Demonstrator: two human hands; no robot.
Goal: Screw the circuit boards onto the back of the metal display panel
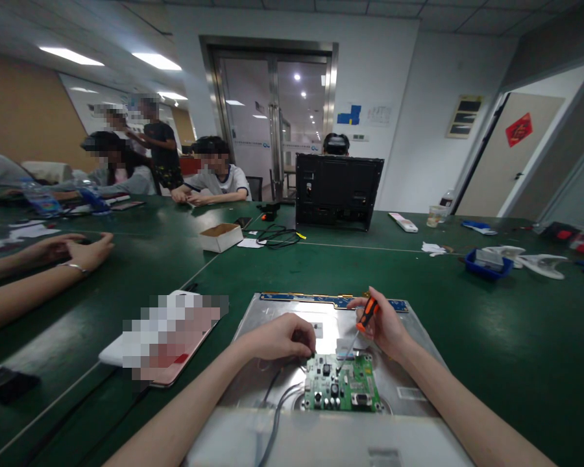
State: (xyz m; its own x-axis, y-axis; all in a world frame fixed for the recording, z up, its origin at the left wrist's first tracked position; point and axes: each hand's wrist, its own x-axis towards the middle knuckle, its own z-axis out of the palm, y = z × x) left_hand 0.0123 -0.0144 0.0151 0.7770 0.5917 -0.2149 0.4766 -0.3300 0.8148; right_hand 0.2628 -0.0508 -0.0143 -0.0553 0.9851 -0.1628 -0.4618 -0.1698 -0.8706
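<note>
A silvery metal panel [243, 383] lies before me, with a green circuit board [345, 383] on it and a narrow blue board [302, 299] along its far edge. My right hand [382, 324] grips an orange and black screwdriver [368, 314], whose shaft slants down to the green board. At the board's far left corner is my left hand [287, 337], fingers curled together; what they hold, if anything, is hidden. Grey cables [276, 421] run from the board's left side toward me.
Left of the panel lie phones [189, 350] and a black object [10, 383]. Another person's hands [85, 253] are at the far left. Beyond stand a small box [220, 237], black cables [277, 237], a black monitor [339, 191] and, rightward, a blue tray [488, 267].
</note>
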